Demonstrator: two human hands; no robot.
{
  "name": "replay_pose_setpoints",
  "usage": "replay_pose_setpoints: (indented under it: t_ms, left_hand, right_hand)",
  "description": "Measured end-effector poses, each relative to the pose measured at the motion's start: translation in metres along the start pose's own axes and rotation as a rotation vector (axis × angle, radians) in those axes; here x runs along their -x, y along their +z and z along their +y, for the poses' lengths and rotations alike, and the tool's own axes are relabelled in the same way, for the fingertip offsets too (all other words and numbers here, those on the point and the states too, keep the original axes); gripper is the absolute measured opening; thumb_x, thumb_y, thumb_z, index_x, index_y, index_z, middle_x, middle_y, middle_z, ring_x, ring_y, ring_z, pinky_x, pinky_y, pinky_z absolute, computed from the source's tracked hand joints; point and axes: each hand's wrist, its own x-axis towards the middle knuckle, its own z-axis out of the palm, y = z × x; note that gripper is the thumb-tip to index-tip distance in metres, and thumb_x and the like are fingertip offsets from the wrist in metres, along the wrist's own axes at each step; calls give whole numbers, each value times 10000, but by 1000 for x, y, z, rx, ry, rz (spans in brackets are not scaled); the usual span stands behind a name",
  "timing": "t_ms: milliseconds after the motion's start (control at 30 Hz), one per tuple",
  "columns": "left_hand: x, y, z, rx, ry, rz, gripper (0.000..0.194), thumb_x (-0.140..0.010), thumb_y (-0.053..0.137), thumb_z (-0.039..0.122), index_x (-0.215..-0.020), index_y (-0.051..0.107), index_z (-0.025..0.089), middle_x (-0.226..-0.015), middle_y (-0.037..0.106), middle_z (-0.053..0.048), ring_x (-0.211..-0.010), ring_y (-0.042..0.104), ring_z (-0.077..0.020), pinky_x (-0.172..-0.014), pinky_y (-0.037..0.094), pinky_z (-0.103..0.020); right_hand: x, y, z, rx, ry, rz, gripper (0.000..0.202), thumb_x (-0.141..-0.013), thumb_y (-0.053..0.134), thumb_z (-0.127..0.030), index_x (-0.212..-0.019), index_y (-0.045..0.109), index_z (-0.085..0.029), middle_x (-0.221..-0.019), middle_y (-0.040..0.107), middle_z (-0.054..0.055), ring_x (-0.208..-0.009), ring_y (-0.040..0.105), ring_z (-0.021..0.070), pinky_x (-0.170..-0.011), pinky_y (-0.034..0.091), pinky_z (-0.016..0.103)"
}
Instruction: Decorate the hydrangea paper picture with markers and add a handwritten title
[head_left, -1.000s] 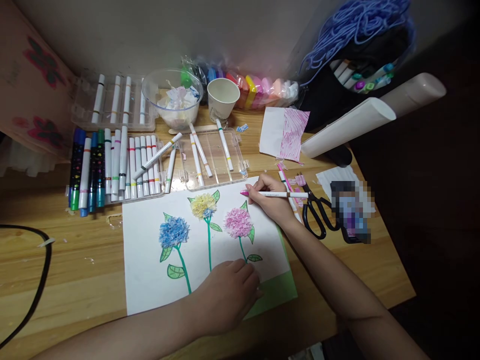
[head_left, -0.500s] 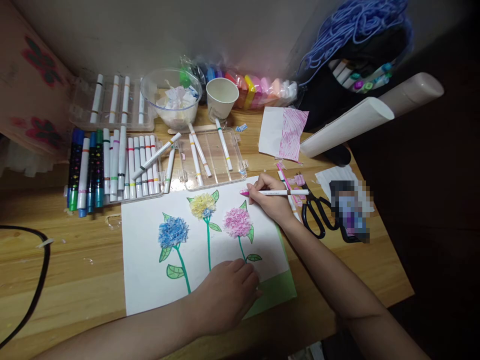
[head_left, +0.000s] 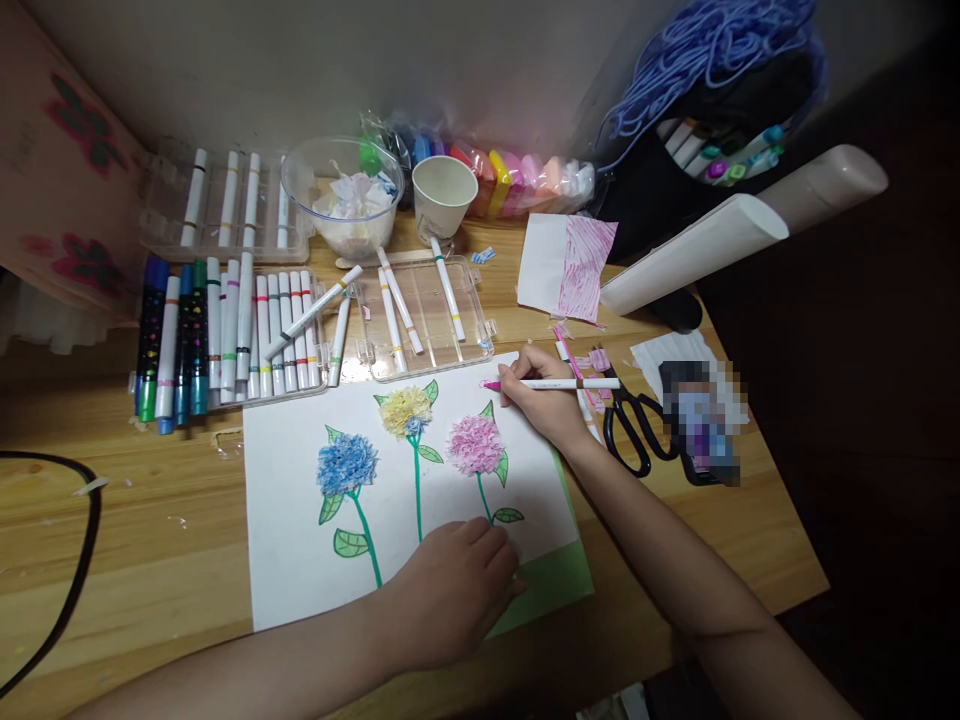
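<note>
My right hand (head_left: pixel 541 395) is closed round a white marker (head_left: pixel 592 384), its pink tip at the upper right of the white paper (head_left: pixel 285 590), beside a small pink mark. Curled on the paper's lower edge, my left hand (head_left: pixel 465 585) has its fingers bent under, and what they may hold is hidden. Three flowers with green stems and leaves are on the sheet: a blue one (head_left: pixel 346 462), a yellow one (head_left: pixel 405 412) and a pink one (head_left: pixel 475 444). A green sheet (head_left: pixel 555 588) shows under the paper's right side.
Markers fill a clear case (head_left: pixel 322 385) at the left. Behind are a plastic bowl (head_left: pixel 345 230) of paper scraps and a paper cup (head_left: pixel 444 198). Black scissors (head_left: pixel 628 440) and a phone (head_left: pixel 701 420) lie at the right. A black cable (head_left: pixel 94 520) curves at the far left.
The marker in my right hand has shifted very slightly to the right. My left hand has stayed in place on the paper.
</note>
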Motion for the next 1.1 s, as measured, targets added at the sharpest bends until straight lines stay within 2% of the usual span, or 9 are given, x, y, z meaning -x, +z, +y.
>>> replay_pose_setpoints:
  t_ms: [300,533,833,1100]
  left_hand:
    - [0,-1,1,-5,-13,-23,206,-938,362,261,-845,522,172,-824,585,-15,-716,514,-186,-596,403,-326]
    - [2,0,1,17,-35,-28,201,-940,352,270,-874,518,179,-844,592,-23,-741,522,-190,-619,413,-314]
    - [3,-2,2,27,-63,-36,161,-937,354,259,-884,491,192,-867,592,-19,-752,524,-191,-620,410,-311]
    - [4,-2,2,26,-50,-17,183,-948,334,261,-915,499,190,-874,596,-33,-766,521,-196,-633,402,-308]
  right_hand:
    - [-1,1,-2,25,-1,64,298,-821,573,-224,-572,410,-213,-489,525,-49,-500,495,110,-565,391,253]
    - [-1,1,-5,-5,36,23,293,-830,566,-241,-588,403,-213,-514,545,-43,-518,519,116,-567,398,251]
    - [-1,2,-1,37,33,68,280,-833,537,-240,-594,394,-213,-518,505,-52,-518,486,114,-566,376,248]
    - [-1,2,1,46,16,54,272,-821,525,-222,-594,376,-217,-516,463,-56,-517,464,117,-539,349,248]
